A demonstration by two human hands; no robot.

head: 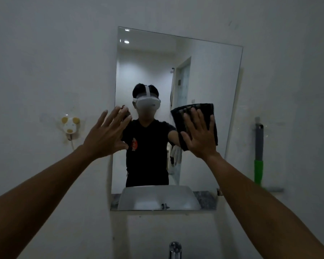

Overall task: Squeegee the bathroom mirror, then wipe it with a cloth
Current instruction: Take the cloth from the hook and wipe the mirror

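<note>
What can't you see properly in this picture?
- Head view: the flat right hand covers the middle of the dark folded cloth.
- The bottom edge cuts off the shiny metal tap.
- The green-and-grey-handled squeegee on the wall: its blade is blurred.
- The spread left hand hides the frameless mirror's left edge.

We see a white wall (64, 62) carrying the mirror (204, 75), a small animal-shaped hook (70, 125), and a hanging squeegee (258, 156).

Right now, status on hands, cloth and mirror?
Right hand flat, pressing dark cloth on mirror. Left hand open, empty, at mirror's left edge. Squeegee parked by wall, right. Nothing obstructing.
</note>
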